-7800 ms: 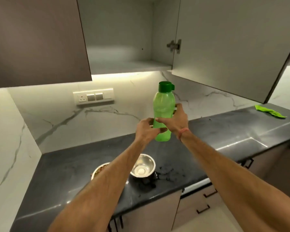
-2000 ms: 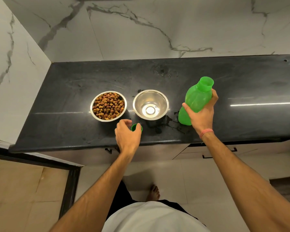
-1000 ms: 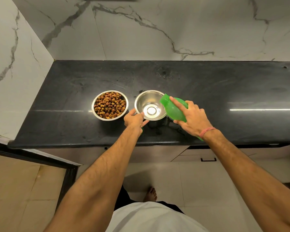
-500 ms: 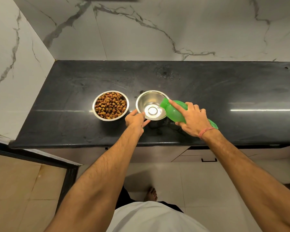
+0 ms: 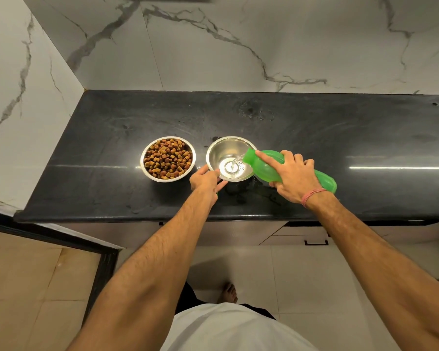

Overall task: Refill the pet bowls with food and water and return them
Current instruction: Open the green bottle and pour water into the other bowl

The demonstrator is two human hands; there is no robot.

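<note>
Green plastic water bottle, light, smooth, likely slick where wet: my right hand wraps its middle, tipping the mouth over the steel water bowl on the black counter, whose near rim my left hand pinches beside the kibble bowl.

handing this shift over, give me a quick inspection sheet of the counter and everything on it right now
surface: dark stone counter, wet patches near the bowls
job's things: food bowl full of kibble; water bowl with a little water, stream entering; green bottle tipped, mouth over the bowl's rim
clutter: nothing seen
grippers: left hand at the water bowl's near rim; right hand grips the bottle
cables: nothing seen
surroundings: marble wall, drawers below, tiled floor
</note>
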